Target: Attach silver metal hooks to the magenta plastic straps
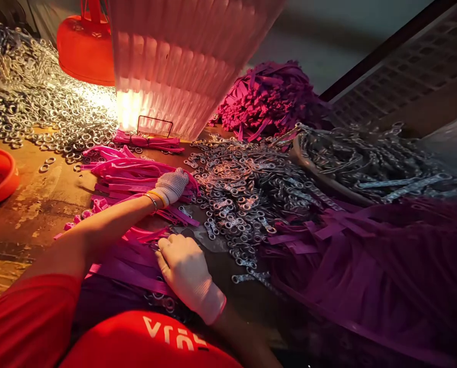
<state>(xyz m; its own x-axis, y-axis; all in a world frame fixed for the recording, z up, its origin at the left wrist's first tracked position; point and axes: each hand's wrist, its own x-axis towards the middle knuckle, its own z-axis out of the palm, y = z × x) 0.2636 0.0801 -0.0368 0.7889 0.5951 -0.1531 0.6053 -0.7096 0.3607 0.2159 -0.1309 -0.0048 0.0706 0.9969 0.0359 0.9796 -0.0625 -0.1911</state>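
My left hand (170,187), in a knitted white glove, is closed over the right-hand ends of a heap of pink fabric straps (126,176). Its fingertips are partly hidden among them. Nearer my body, my right hand (185,268), also gloved, has its fingers curled at the edge of more pink straps (130,258). Whatever lies in its fingertips is too small or hidden to name. Small metal ring pieces (165,301) sit partly in shadow below that hand. To the right of both hands spreads a pile of metal double-ring links (236,189).
Loose metal rings (55,112) are heaped at the back left under a red lamp (85,48). A ribbed translucent panel (182,61) stands behind. An orange bowl (0,176) is at left. Purple strips pile up behind (270,97) and at right (358,260), near a filled basin (320,176).
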